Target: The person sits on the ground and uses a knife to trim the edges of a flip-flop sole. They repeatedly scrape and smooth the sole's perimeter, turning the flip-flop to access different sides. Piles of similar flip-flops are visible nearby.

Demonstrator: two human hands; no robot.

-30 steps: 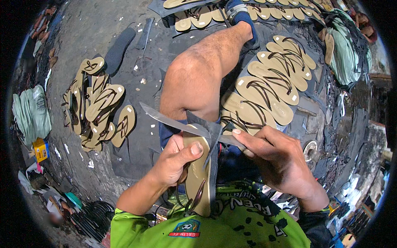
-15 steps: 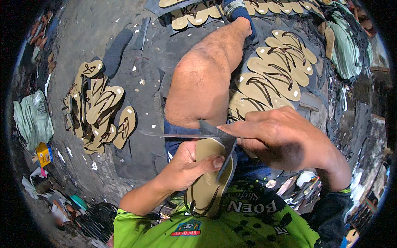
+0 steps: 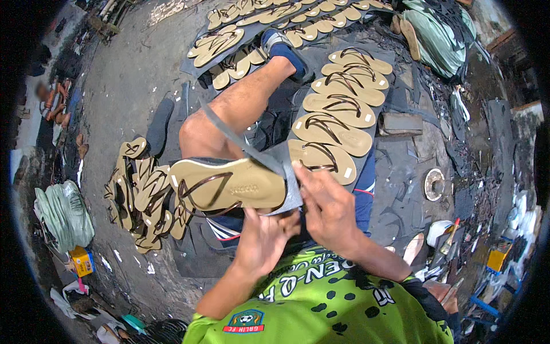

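A tan flip-flop with a dark brown strap lies crosswise above my lap. My left hand supports its near edge from below, fingers curled and partly hidden under it. Thumb and fingers of my right hand pinch a grey rubber piece that wraps the flip-flop's right end. From there a long narrow grey strip runs up and left over my bent leg, tapering to a point. I cannot tell whether this strip is a knife blade or rubber.
Overlapping flip-flops form a column beyond my right hand. A loose pile of flip-flops lies left, beside a dark sole. More rows stretch across the far floor. Pale green sacks and a yellow box stand left.
The flip-flop has swung from lengthwise to crosswise. My left thumb has left its top face. My right hand has come lower and left, and the view has shifted.
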